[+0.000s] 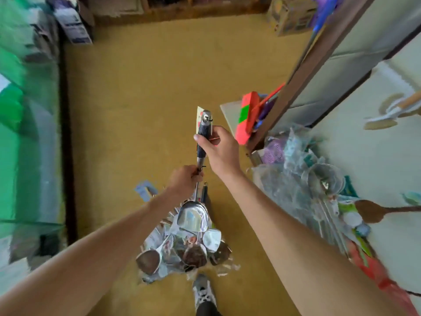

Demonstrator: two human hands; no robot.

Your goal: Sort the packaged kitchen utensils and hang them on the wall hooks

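Basically right hand (217, 148) gripped the packaged ladle (201, 160) by its dark handle, left hand (184, 181) pinched the shaft lower down, holding it upright above the floor pile (182, 245), probably to separate it for hanging.

A ladle (201, 151) hangs above a pile of packaged utensils (182, 249) on the floor (141, 106), ahead of a shoe (203, 290); another heap (305, 192) lies right.

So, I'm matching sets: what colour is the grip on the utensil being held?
Dark, near-black ribbed grip on the utensil, silver ends; head view.
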